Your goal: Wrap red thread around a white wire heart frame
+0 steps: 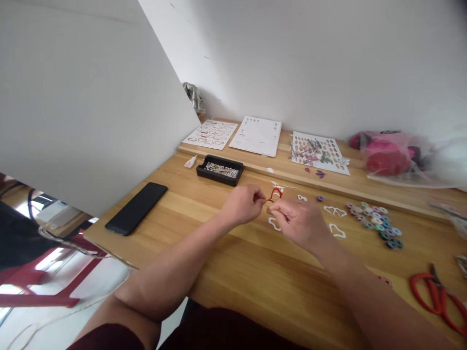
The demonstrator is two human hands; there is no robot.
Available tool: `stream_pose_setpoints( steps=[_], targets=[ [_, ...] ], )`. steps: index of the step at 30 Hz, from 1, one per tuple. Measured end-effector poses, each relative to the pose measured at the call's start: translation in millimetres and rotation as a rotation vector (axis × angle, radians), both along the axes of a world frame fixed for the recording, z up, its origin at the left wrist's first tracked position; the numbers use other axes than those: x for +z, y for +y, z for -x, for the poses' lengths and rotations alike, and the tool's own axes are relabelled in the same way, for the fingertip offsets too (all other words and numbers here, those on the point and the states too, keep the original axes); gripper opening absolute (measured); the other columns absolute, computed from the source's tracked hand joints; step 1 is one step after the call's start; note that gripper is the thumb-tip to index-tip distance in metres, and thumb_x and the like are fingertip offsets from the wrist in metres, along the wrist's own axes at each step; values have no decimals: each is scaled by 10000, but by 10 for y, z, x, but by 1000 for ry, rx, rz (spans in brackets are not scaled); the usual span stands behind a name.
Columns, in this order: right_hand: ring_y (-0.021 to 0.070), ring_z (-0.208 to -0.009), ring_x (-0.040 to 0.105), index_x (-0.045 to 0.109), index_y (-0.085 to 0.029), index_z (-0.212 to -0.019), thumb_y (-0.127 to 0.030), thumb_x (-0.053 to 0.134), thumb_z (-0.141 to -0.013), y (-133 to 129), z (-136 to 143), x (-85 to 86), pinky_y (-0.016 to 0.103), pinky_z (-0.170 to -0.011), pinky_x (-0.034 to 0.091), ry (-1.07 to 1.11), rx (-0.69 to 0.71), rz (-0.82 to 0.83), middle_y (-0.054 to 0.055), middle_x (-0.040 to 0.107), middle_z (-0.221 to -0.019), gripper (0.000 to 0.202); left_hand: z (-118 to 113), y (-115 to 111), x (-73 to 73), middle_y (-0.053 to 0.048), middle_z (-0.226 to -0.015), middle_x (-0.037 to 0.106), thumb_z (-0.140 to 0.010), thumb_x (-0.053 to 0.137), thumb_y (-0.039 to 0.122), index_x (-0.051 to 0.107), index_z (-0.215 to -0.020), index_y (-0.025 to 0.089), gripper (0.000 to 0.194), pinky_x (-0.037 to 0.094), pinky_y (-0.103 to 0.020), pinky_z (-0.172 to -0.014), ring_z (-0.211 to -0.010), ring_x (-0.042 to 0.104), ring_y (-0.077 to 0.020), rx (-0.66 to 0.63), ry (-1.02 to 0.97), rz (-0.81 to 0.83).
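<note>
Above the middle of the wooden table, my left hand (pixel 245 204) is closed in a pinch at the left end of a small red curved piece (pixel 276 193). Close on its right, my right hand (pixel 297 221) is also pinched, its fingertips just below the red piece; whatever it grips is too small to make out. White wing-like outlines (pixel 337 231) lie to the right of my right hand, and another white outline (pixel 273 224) shows between the hands. Several coloured thread spools (pixel 375 221) are grouped farther right.
A black tray (pixel 220 170) of small beads and a glue tube (pixel 190 162) stand behind my left hand. A phone (pixel 136 209) lies left. Red-handled pliers (pixel 436 294) lie front right. Printed sheets (pixel 256 136) and a pink bundle (pixel 388 154) line the back ledge.
</note>
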State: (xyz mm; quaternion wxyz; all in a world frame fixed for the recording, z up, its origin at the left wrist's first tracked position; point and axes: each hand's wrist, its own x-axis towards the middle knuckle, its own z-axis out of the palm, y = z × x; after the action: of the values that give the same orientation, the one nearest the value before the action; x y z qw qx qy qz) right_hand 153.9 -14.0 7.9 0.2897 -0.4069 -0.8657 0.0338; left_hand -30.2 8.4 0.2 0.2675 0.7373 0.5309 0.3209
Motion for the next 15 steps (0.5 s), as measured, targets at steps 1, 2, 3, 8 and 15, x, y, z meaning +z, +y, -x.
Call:
stream_pose_setpoints(
  steps=[1, 2, 3, 8, 15],
  targets=[
    [111, -527, 517, 676, -205, -730, -177, 541, -873, -11, 13, -10, 255, -562, 343, 31, -7, 13, -2, 645, -613, 199, 1, 14, -3, -29, -722, 674, -785, 620, 217, 681, -757, 155, 91, 407, -254, -627, -653, 568, -142, 31, -104, 37],
    [106, -513, 500, 674, -204, -725, -174, 545, -865, -17, 21, -17, 251, -549, 337, 72, -22, 45, -7, 633, -599, 193, 2, 27, -7, -20, -705, 660, -781, 639, 244, 670, -750, 149, 105, 402, -247, -621, -638, 553, -130, 48, -212, 77],
    [100, -495, 477, 675, -205, -727, -179, 553, -859, -19, 24, -22, 248, -532, 328, 120, -44, 92, -14, 617, -581, 182, 4, 39, -12, -14, -697, 647, -774, 656, 268, 660, -746, 143, 128, 399, -241, -621, -631, 542, -119, 52, -320, 115],
    [92, -438, 327, 681, -193, -721, -347, 625, -848, 51, -15, -43, 253, -452, 226, 353, -145, 393, -44, 459, -476, 207, 3, 62, -33, 10, -703, 602, -717, 724, 356, 629, -751, 130, 248, 389, -225, -639, -632, 497, -85, -31, -735, 258],
    [83, -487, 337, 593, -179, -618, -460, 719, -755, 234, -114, -66, 238, -467, 250, 555, -30, 656, -45, 454, -531, 337, 60, 13, 53, 4, -689, 601, -743, 706, 327, 647, -757, 130, 206, 390, -227, -638, -624, 493, -84, -340, -596, 322]
  ],
)
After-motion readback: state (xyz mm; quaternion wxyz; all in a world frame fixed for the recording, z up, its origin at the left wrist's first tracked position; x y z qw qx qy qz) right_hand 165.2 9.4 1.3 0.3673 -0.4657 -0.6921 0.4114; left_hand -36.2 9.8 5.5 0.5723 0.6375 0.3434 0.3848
